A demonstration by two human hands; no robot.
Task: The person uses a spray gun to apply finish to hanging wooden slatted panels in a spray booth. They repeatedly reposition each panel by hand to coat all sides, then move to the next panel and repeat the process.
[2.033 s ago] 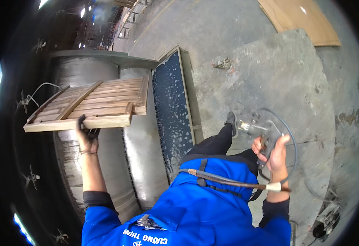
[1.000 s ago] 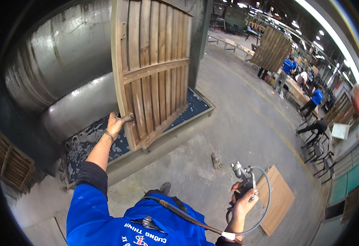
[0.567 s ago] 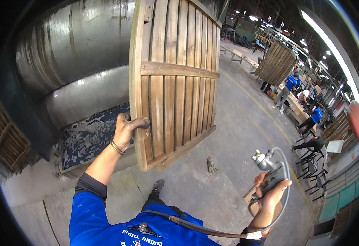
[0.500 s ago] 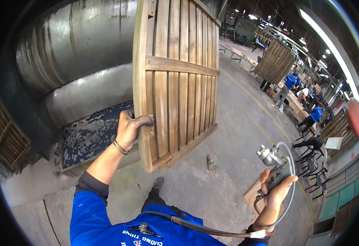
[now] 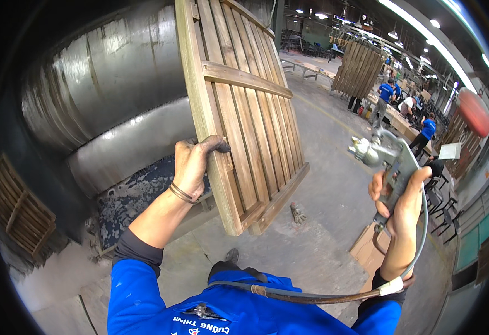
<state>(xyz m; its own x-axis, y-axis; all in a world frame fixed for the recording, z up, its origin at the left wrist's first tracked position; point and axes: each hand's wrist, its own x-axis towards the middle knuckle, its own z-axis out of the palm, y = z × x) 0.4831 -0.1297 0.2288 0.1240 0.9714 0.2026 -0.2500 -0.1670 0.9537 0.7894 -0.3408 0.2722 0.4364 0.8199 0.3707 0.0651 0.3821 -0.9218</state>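
Note:
A slatted wooden panel (image 5: 244, 84) with a crosswise batten hangs upright before me, tilted a little. My left hand (image 5: 194, 167) grips its near left edge, the darkened thumb lying over the frame's face. Out to the right, my right hand (image 5: 401, 204) is wrapped round the handle of a metal spray gun (image 5: 395, 173), whose nozzle end points up and left, apart from the panel. From the gun a grey hose (image 5: 424, 229) loops down past my wrist and runs across my waist. A bracelet (image 5: 182, 193) sits on my left wrist.
Large metal cylinders (image 5: 105, 84) stand at the left above a trough (image 5: 138, 195) with flaking dark and pale residue. Another slatted panel (image 5: 21, 204) is at far left. Cardboard (image 5: 370, 251) and a small dark object (image 5: 297, 213) lie on the floor. Several people work at tables, far right.
The panel has swung and tilted, its lower end now further right. My left hand has moved right and up with it. The spray gun has risen and shifted right.

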